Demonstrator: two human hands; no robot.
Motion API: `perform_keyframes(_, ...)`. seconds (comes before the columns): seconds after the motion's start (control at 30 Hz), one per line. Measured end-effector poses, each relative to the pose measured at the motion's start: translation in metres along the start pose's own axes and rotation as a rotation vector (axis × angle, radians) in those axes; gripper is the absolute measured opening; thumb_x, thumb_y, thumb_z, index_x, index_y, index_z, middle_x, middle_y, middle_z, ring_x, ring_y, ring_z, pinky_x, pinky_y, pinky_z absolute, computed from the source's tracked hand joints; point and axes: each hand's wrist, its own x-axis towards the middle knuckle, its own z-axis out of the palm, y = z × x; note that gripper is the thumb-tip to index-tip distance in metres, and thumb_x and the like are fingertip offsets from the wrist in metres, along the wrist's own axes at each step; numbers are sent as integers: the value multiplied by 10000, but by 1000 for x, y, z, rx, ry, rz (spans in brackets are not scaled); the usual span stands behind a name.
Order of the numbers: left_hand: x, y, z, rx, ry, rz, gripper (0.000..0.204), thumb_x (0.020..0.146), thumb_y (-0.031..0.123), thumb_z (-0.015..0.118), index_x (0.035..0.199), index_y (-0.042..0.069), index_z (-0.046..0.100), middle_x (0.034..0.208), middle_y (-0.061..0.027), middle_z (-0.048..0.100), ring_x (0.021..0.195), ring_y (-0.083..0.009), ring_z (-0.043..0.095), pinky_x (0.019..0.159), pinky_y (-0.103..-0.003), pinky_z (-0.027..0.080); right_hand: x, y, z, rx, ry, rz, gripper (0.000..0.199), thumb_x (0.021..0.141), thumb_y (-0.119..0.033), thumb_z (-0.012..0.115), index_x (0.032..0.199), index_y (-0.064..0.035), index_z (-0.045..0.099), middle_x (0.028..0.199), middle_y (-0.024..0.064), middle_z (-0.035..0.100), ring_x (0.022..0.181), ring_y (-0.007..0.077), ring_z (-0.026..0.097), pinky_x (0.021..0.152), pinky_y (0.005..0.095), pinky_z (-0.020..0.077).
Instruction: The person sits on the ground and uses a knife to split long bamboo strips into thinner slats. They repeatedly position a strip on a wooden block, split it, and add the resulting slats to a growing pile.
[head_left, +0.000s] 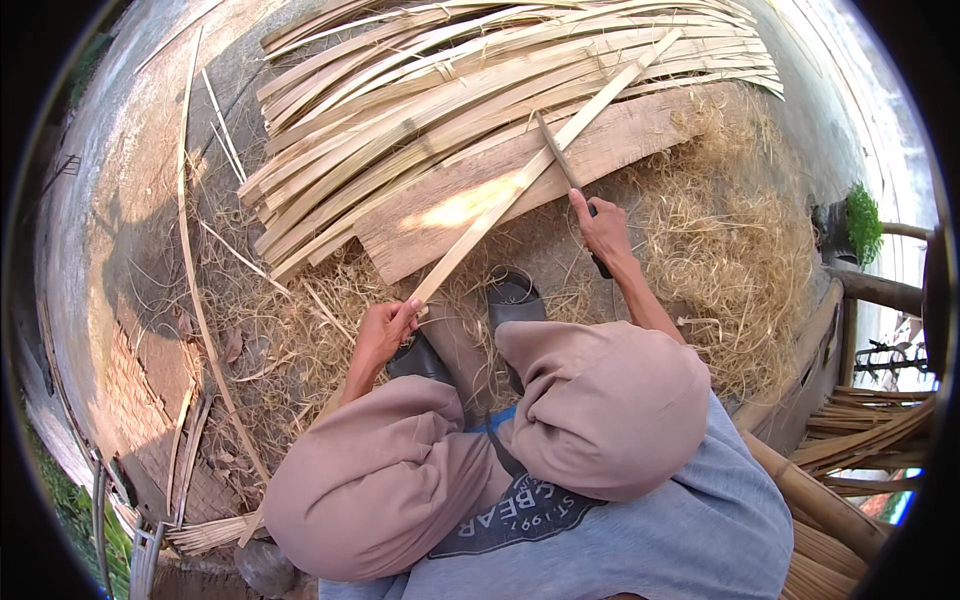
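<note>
The left hand [385,328] is pinching the near-left end of a pale split-bamboo strip [480,234], while the right hand [606,230] is clenching the dark handle of a long-bladed knife [562,158]. The strip's long axis is running from the left hand toward the far right, passing over a wooden plank [420,222] and onto a heap of split bamboo [400,110]. The blade is crossing it steeply above the plank, its tip pointing far and slightly left; whether it is touching, I cannot tell. The left hand is lying nearer the body. Right of the knife, only low, loose shavings [740,220] are spreading; the trousered knees [610,400] are bounding the near side.
</note>
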Motion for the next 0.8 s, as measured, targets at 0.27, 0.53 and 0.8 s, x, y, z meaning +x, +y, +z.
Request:
perform_keyframes(0.27, -30, -19, -8, 43, 121, 18, 511, 1012, 436, 636, 709, 26, 672, 552, 21, 522, 516, -66, 444, 489, -273, 331, -12, -8, 10, -80, -32, -174, 684, 988, -614, 554, 736, 20, 607, 645, 253, 636, 659, 436, 665, 649, 512, 519)
perform_keyframes(0.53, -62, -28, -25, 5, 91, -67, 435, 1028, 363, 637, 752, 27, 657, 574, 37, 503, 526, -58, 434, 488, -258, 327, -21, 4, 19, -99, -41, -236, 704, 981, -645, 541, 805, 25, 671, 662, 262, 644, 673, 425, 676, 667, 515, 521)
perform_keyframes(0.8, -99, -39, -73, -64, 22, -242, 432, 1015, 394, 656, 775, 35, 674, 625, 38, 551, 541, -52, 441, 499, -246, 329, -28, 2, 17, -248, -76, -301, 765, 978, -670, 513, 751, 47, 653, 713, 305, 652, 733, 463, 685, 690, 540, 514)
